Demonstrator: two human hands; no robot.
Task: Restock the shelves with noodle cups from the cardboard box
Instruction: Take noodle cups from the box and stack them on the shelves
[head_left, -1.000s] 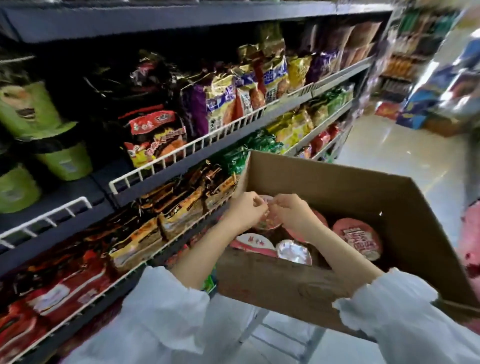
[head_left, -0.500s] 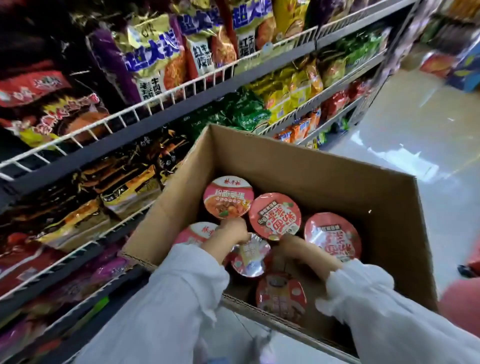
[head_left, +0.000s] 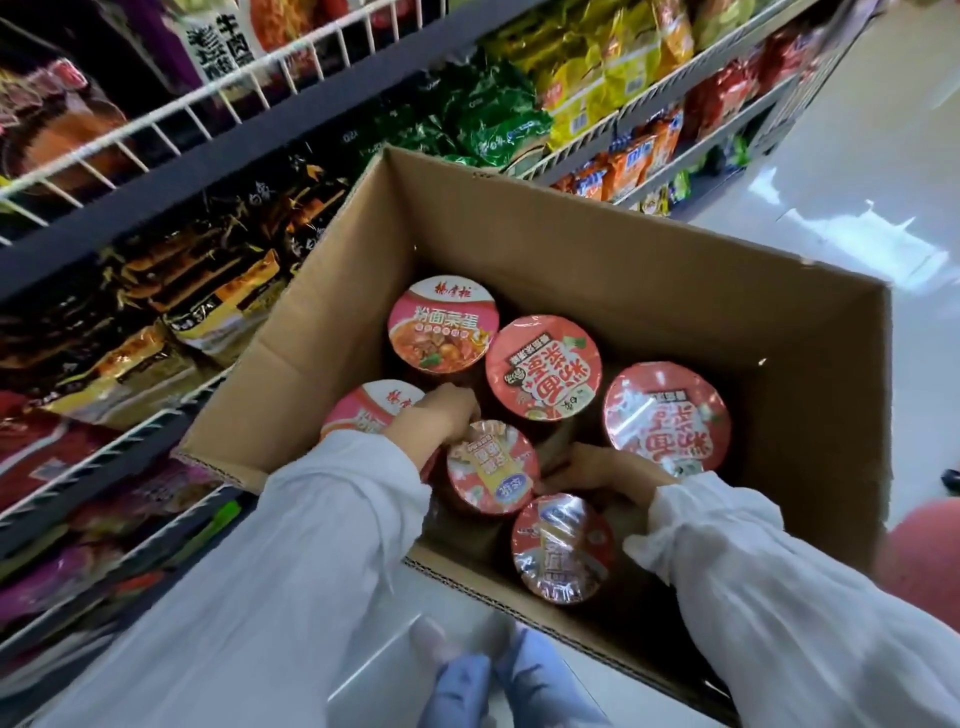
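An open cardboard box (head_left: 613, 249) holds several red-lidded noodle cups. My left hand (head_left: 434, 421) and my right hand (head_left: 597, 473) are down inside it, on either side of a small cup (head_left: 491, 470) with a shiny film lid. The fingers of both hands curl around that cup's sides. Another small cup (head_left: 563, 548) stands nearer to me. Bigger cups (head_left: 543, 366) (head_left: 667, 413) (head_left: 441, 325) stand behind, and one more cup (head_left: 363, 410) is partly hidden by my left hand.
Wire-fronted shelves (head_left: 171, 114) full of noodle packets run along the left, close to the box's left wall. Glossy aisle floor (head_left: 857, 171) lies to the right. My feet (head_left: 467, 675) show below the box. A pink object (head_left: 919, 556) sits at the right edge.
My view has tipped down from the shelves into the box. Both hands have gone lower in the box and now sit around the small cup.
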